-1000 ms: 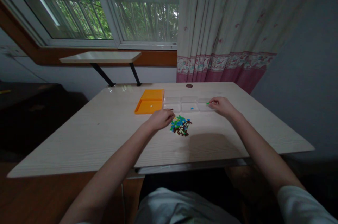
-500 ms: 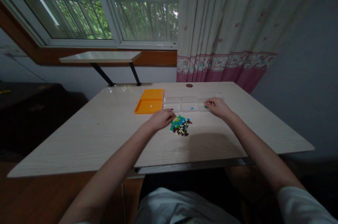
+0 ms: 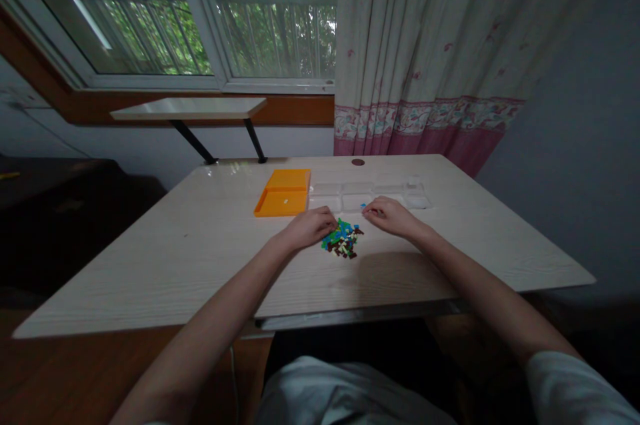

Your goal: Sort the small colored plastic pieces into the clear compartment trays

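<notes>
Small building bricks [image 3: 343, 241] in green, blue, brown and cream lie in a loose pile on the table. At the pile's upper left edge, my left hand [image 3: 311, 226] reaches in with bent fingers pressed together; whatever they grip is hidden. My right hand [image 3: 393, 217] hovers at the near side of a clear compartment tray [image 3: 358, 189], its fingers loosely bent with a gap beside the thumb and nothing visible in them. Just beyond its fingertips is a small blue brick [image 3: 363, 205] in a near compartment. My right hand covers part of the tray.
An orange case [image 3: 284, 179] lies opened left of the tray, with a small white piece [image 3: 286, 201] in it. A raised shelf [image 3: 190, 107] on black legs stands at the table's back left. Behind the table [image 3: 200, 265] are a window and a curtain [image 3: 425, 65].
My right hand has moved left and toward me, away from the tray's right compartments, where a green brick was by its fingertips. My left hand has shifted slightly right onto the pile's edge.
</notes>
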A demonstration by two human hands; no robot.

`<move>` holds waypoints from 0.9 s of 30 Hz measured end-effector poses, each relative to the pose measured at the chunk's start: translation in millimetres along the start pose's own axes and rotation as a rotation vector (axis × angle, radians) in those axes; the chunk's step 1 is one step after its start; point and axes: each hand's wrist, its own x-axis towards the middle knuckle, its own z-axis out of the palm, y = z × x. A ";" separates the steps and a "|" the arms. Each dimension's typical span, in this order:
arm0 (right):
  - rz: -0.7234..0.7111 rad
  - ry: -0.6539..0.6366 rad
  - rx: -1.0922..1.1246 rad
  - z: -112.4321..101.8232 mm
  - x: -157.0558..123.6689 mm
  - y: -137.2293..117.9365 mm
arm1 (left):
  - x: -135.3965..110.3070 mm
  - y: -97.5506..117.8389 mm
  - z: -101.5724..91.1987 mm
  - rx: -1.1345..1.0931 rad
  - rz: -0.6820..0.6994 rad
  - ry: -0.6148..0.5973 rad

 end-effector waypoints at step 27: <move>-0.040 -0.028 0.029 2.2 2.4 -9.8 | 10.9 -8.1 11.0 -0.167 -0.160 0.013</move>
